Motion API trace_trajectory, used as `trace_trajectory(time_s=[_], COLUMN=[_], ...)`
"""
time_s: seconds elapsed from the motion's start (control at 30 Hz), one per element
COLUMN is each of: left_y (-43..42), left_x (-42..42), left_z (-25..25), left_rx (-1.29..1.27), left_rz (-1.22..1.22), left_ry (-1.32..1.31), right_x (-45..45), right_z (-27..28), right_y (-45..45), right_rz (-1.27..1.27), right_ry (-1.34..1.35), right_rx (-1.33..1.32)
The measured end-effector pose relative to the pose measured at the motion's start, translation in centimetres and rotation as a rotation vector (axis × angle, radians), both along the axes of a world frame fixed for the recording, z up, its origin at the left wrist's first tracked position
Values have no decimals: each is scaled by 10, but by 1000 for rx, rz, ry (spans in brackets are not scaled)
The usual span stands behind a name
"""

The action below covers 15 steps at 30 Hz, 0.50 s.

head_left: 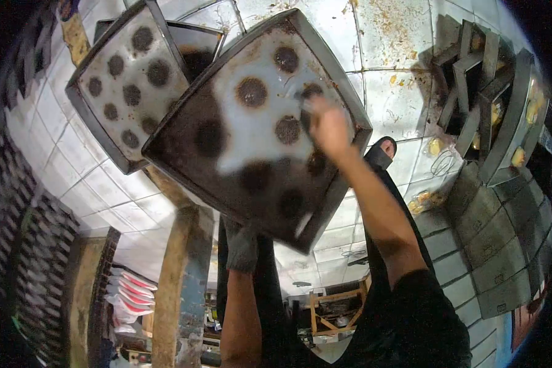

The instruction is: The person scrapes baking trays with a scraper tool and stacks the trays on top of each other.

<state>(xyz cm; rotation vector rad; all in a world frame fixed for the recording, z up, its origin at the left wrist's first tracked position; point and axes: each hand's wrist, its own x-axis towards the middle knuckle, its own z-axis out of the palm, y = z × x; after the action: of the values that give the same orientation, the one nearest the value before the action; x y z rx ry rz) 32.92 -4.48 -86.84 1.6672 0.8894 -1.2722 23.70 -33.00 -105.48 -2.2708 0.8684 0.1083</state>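
A square metal baking tray with dark round marks and a raised rim lies tilted in front of me. My left hand, in a grey glove, grips its lower edge; the fingers are partly hidden under the tray. Over the tray's right part is my right hand, bare and blurred by motion. Its fingers are closed around a small dark flat tool against the tray surface; its exact kind is unclear. Behind, to the left, a second spotted baking tray leans over another dark tray.
Dirty white tiles carry brown crumbs. Stacked metal trays with yellowish bits stand at the right, above grey boxes. A worn wooden beam is at lower left, near red-and-white packets. My sandalled foot is right of the tray.
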Motion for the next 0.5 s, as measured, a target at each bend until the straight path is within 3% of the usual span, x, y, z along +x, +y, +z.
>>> trace_trajectory(time_s=[0.07,0.13,0.2,0.27,0.3,0.37,0.43,0.47,0.5], left_y=[1,-5,-25,-23,-20,-17,-11,-3,-4], left_x=[-3,0,11,9,8,10,9,3,0], left_z=[-3,2,11,7,6,10,3,-1,-4], left_rx=[-40,-70,-19,-45,-64,-58,-61,-66,-71], left_rz=[-16,-29,-64,-111,-164,-139,-113,-269,-355], left_ry=[-28,-61,-7,-43,-69,-27,-3,-98,-143], right_x=[15,21,27,56,66,82,98,103,100], right_z=[-47,-42,6,79,77,56,-9,-37,-62], right_y=[-52,-67,-27,32,32,24,-45,-70,-91], right_rz=[-278,-196,46,289,292,310,17,-104,-168], right_ry=[45,146,53,-284,-286,-194,66,178,73], right_rx=[8,174,440,322,320,158,108,4,-12])
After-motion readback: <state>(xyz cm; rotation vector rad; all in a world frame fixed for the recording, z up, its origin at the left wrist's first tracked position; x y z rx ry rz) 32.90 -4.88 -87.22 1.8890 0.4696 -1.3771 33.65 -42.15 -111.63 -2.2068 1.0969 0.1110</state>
